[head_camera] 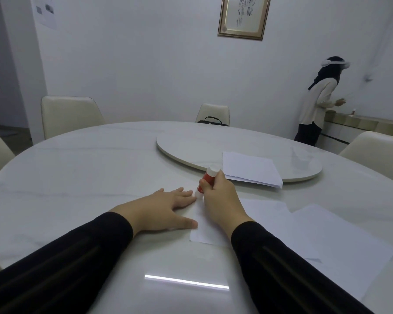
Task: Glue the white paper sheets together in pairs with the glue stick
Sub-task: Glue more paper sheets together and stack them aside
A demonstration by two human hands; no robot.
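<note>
My right hand (218,200) grips a red and white glue stick (206,180), tilted with its tip down on the far left corner of a white paper sheet (266,214) lying flat in front of me. My left hand (168,209) lies flat with fingers spread, pressing the left edge of that sheet beside the glue tip. A second white sheet (340,243) lies to the right, overlapping the first. A stack of white sheets (250,168) rests on the edge of the round turntable (191,141).
The round white marble table (89,168) fills the view, with cream chairs (68,116) around it. A black bag (212,121) sits on the far chair. A person (315,103) stands at a counter at the back right.
</note>
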